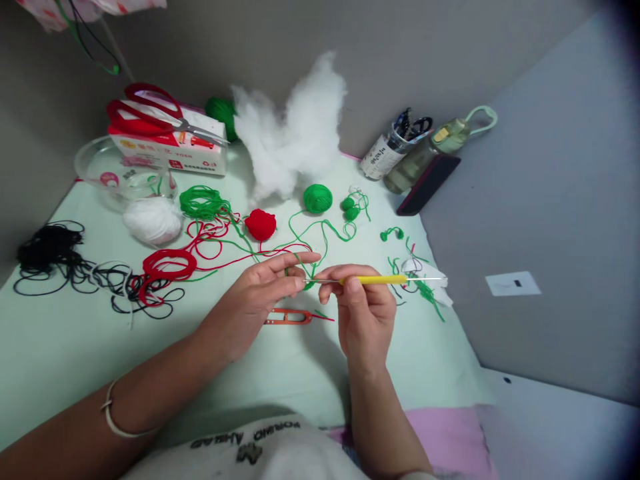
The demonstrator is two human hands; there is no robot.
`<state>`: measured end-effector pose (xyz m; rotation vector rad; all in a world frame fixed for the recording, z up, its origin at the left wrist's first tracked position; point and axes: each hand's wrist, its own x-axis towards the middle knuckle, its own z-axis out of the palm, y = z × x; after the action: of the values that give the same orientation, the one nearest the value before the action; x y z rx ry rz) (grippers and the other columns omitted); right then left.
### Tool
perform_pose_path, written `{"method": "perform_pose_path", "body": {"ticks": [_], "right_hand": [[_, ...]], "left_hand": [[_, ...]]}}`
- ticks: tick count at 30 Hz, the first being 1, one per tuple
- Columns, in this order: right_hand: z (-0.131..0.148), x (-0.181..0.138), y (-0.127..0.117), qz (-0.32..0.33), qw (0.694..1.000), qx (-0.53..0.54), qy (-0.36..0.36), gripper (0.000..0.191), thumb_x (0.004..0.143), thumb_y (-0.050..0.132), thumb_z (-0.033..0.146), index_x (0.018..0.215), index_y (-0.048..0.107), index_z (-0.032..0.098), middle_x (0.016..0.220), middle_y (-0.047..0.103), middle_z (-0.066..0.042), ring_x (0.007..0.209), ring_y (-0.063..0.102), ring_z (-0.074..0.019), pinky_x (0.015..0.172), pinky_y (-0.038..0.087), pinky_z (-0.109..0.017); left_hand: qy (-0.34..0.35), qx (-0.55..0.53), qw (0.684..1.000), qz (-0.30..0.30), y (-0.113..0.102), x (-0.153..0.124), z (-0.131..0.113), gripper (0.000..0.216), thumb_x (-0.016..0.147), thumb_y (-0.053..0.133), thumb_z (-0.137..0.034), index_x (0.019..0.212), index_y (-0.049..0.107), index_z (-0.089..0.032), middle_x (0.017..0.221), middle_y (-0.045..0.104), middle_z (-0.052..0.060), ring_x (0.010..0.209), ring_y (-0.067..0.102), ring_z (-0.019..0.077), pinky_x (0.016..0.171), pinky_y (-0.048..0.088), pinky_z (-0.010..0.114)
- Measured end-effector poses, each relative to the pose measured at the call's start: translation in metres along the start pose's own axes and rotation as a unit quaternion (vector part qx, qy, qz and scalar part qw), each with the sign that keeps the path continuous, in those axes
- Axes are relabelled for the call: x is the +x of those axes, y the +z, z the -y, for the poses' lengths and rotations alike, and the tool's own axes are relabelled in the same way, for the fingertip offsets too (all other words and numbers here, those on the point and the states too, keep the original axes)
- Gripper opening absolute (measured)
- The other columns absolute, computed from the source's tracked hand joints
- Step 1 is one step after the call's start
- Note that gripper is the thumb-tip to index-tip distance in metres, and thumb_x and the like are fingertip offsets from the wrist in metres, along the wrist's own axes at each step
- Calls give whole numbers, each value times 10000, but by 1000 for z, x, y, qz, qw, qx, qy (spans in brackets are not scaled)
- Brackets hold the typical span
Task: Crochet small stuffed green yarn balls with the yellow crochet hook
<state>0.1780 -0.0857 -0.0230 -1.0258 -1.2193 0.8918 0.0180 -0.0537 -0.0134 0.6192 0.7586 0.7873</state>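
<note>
My right hand (363, 310) grips a crochet hook (377, 280) by its yellow handle, its metal shaft pointing left. The hook's tip meets a small piece of green yarn (310, 283) pinched at the fingertips of my left hand (265, 293), whose forefinger is stretched out. From there a green strand runs back toward the green yarn ball (318, 199). How the yarn sits on the hook's tip is too small to make out. Beneath my hands lie orange thread snips (289, 317), partly hidden by my left hand.
A red yarn ball (261, 225), white yarn ball (153, 220) and black yarn tangle (50, 247) lie leftward. Behind stand white stuffing (295, 133) and a box (170, 150) bearing red scissors (145, 113). A pen cup (383, 157), bottle (407, 167) and yarn scraps (427, 290) are at right.
</note>
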Motion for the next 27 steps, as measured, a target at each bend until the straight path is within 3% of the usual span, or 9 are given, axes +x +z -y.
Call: {"method": "perform_pose_path", "body": {"ticks": [4, 7, 9, 10, 12, 15, 18, 23, 27], "right_hand": [[-1, -6, 1, 22, 981, -151, -123, 240, 1006, 495, 132, 1103, 687, 238, 980, 748, -60, 803, 700, -171, 692, 603, -345], [-6, -11, 3, 54, 916, -315, -242, 340, 953, 574, 90, 1225, 680, 265, 1079, 740, -84, 977, 702, -216, 773, 612, -369], [-7, -13, 2, 52, 887, -372, -269, 378, 930, 621, 92, 1249, 691, 280, 1147, 719, -95, 1023, 690, -227, 787, 613, -368], [-6, -13, 2, 42, 891, -364, -268, 370, 929, 624, 97, 1239, 700, 282, 1147, 714, -96, 1015, 689, -225, 779, 613, -369], [-2, -10, 1, 10, 928, -290, -235, 309, 944, 596, 103, 1171, 725, 269, 1057, 725, -83, 942, 693, -213, 740, 608, -371], [4, -4, 1, -25, 975, -155, -159, 230, 979, 548, 141, 1032, 745, 247, 905, 732, -60, 809, 685, -196, 619, 574, -343], [4, 0, 4, 5, 988, -110, -112, 191, 986, 570, 192, 1007, 750, 253, 970, 756, -67, 867, 709, -214, 620, 580, -349], [-2, -6, 7, 20, 970, -185, -157, 302, 965, 574, 91, 1137, 735, 280, 1011, 757, -55, 938, 712, -202, 757, 616, -373], [-3, -11, 4, 17, 910, -340, -239, 386, 925, 636, 84, 1228, 716, 310, 1155, 726, -77, 996, 704, -210, 769, 617, -355]], "left_hand": [[46, 12, 998, -38, 0, -3, 1, 360, 881, 715, -233, 1238, 722, -280, 833, 575, -33, 811, 514, 115, 791, 403, 225], [47, -19, 998, -39, 1, -5, 5, 451, 863, 748, -239, 1305, 670, -287, 833, 609, -32, 804, 549, 116, 775, 428, 220], [-1, -59, 998, -19, 1, -4, 7, 437, 858, 755, -250, 1288, 674, -270, 832, 625, -19, 766, 558, 116, 744, 448, 225], [-27, -78, 997, -7, 0, -3, 8, 408, 856, 755, -250, 1259, 691, -255, 837, 627, -12, 738, 552, 110, 730, 457, 227], [-54, -106, 993, 5, 0, -1, 8, 339, 850, 758, -235, 1188, 733, -222, 846, 612, -8, 682, 516, 88, 726, 475, 228], [-31, -100, 994, -8, -1, 0, 6, 292, 845, 757, -212, 1137, 758, -217, 817, 588, -25, 662, 492, 75, 758, 487, 227], [1, -51, 999, 4, 1, -1, 5, 286, 852, 750, -240, 1137, 749, -235, 788, 615, -22, 696, 526, 104, 720, 478, 233], [35, -10, 999, -8, 2, -3, 9, 368, 841, 772, -279, 1204, 715, -262, 854, 658, -15, 784, 583, 130, 700, 466, 226], [-13, -61, 998, -5, 2, -1, 11, 334, 854, 757, -264, 1187, 736, -252, 830, 638, -20, 663, 511, 83, 632, 427, 198]]}}
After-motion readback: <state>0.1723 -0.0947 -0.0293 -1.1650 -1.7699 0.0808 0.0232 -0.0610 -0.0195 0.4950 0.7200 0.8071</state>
